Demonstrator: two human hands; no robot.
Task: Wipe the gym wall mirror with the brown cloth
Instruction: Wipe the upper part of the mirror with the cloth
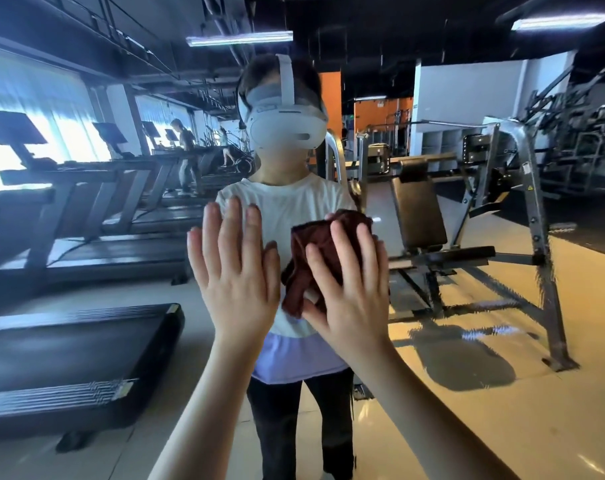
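The wall mirror (474, 403) fills the whole view and reflects the gym. My left hand (237, 271) lies flat against the glass at chest height, fingers straight and spread, holding nothing. Just to its right, my right hand (349, 289) presses the crumpled brown cloth (316, 237) onto the mirror with straight, spread fingers. The cloth bunches out above and to the left of that hand; the rest of it is hidden under the palm.
In the mirror, a person (283, 209) in a white headset and white shirt faces me. Reflected treadmills (86, 344) line the left side. A reflected bench machine (432, 223) with a metal frame stands on the right, on a shiny tiled floor.
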